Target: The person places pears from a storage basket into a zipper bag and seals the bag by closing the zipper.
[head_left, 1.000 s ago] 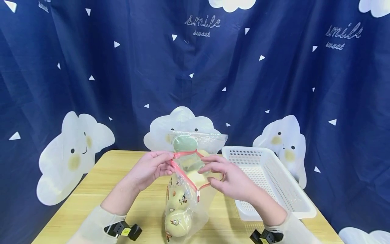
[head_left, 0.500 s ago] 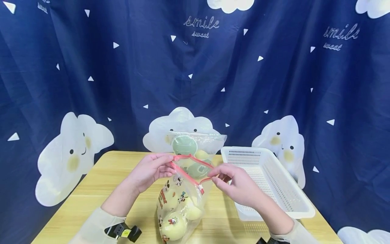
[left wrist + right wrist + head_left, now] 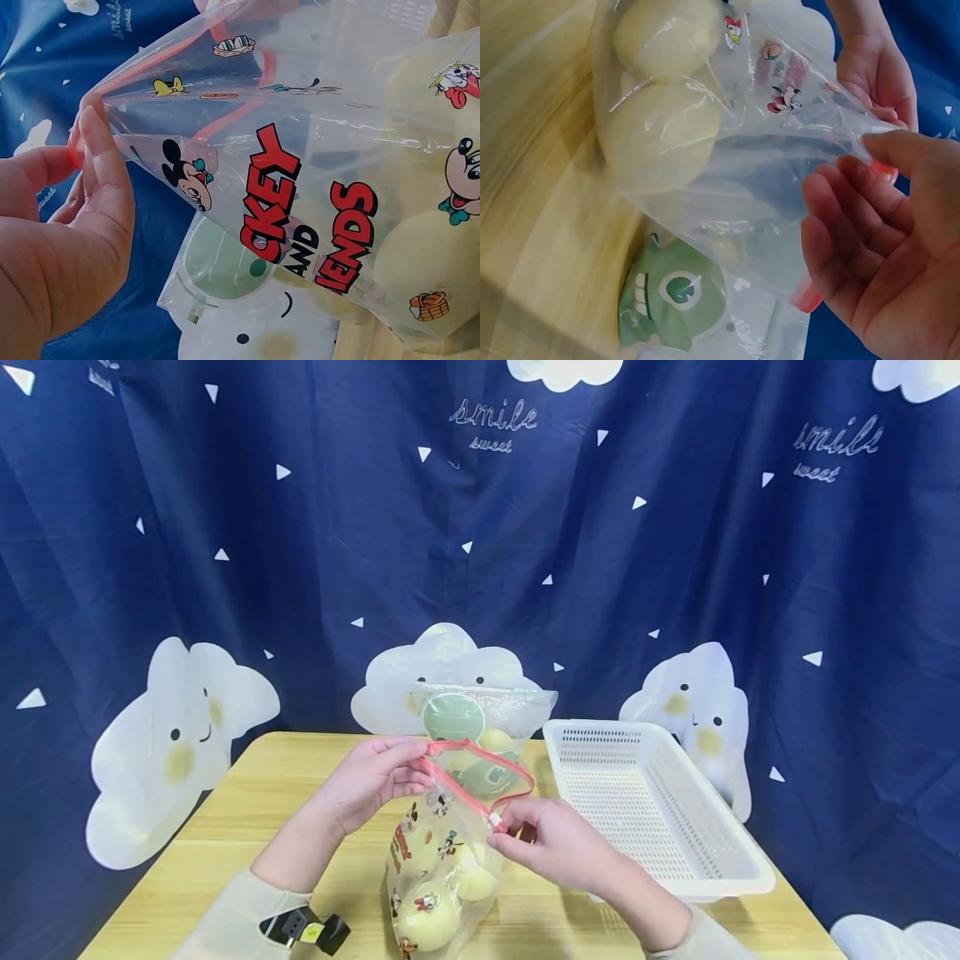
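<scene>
A clear zip bag with red zip edging and cartoon prints stands at the middle front of the table. Several pale yellow, round things lie inside; their exact kind is unclear. My left hand pinches the left corner of the red edge between thumb and fingers, also plain in the left wrist view. At the opposite corner, by the white zip slider, my right hand pinches the edge with thumb and forefinger. Between the hands the bag's mouth gapes. In the right wrist view the other fingers curl loosely.
Right behind this bag stands a second clear bag with a green print and a pale yellow round thing showing. A white perforated basket sits at the right of the wooden table. A dark blue cloud-print curtain hangs behind.
My right hand has come out of the bag's mouth to its rim, then moved down and left to the slider corner. The bag's lower part has swung left; my left hand keeps its hold.
</scene>
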### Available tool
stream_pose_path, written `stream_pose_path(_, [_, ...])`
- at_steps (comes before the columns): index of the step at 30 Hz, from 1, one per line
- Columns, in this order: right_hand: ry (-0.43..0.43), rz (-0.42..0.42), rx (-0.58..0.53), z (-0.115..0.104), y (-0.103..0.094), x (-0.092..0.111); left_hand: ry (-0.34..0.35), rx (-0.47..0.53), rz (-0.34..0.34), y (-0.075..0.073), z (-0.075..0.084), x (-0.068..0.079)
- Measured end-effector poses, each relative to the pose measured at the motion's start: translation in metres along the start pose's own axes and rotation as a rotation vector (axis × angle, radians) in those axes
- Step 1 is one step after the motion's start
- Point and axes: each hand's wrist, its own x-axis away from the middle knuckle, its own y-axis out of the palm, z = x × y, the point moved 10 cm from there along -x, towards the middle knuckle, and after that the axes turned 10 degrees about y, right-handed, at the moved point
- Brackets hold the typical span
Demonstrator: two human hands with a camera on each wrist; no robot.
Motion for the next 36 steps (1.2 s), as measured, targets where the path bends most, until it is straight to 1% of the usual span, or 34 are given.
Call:
stream_pose_path(3, [0.012, 0.023, -0.015, 0.002, -0.004, -0.001, 0.005, -0.005, 0.010, 0.000, -0.001, -0.002])
stream_pose_path(7, [0.065, 0.058, -0.028, 0.008, -0.016, -0.005, 0.009, -0.020, 0.026, -0.001, -0.001, -0.005])
stream_pose_path(12, [0.128, 0.130, -0.044, 0.018, -0.041, -0.012, 0.018, -0.047, 0.047, 0.000, 0.003, -0.007])
stream_pose_path(15, [0.146, 0.192, -0.040, 0.022, -0.057, -0.017, 0.013, -0.077, 0.063, 0.000, 0.007, -0.007])
stream_pose_path(17, [0.148, 0.235, -0.035, 0.023, -0.067, -0.020, 0.004, -0.098, 0.062, 0.001, 0.009, -0.005])
stream_pose_path(20, [0.134, 0.302, -0.042, 0.024, -0.079, -0.022, -0.006, -0.119, 0.037, 0.004, 0.011, -0.003])
stream_pose_path(23, [0.124, 0.343, -0.059, 0.028, -0.085, -0.023, -0.015, -0.145, -0.015, 0.011, 0.010, -0.001])
stream_pose_path(26, [0.132, 0.326, -0.055, 0.035, -0.082, -0.022, -0.028, -0.155, -0.069, 0.016, 0.006, -0.001])
stream_pose_path(28, [0.142, 0.299, -0.050, 0.039, -0.077, -0.020, -0.036, -0.160, -0.074, 0.014, 0.000, -0.002])
stream_pose_path(30, [0.150, 0.290, -0.048, 0.042, -0.075, -0.018, -0.041, -0.182, -0.038, 0.005, -0.006, -0.006])
stream_pose_path(34, [0.159, 0.294, -0.075, 0.044, -0.075, -0.013, -0.047, -0.272, 0.119, -0.020, -0.021, -0.016])
stream_pose_path(36, [0.159, 0.289, -0.089, 0.043, -0.074, -0.011, -0.044, -0.312, 0.172, -0.029, -0.027, -0.021])
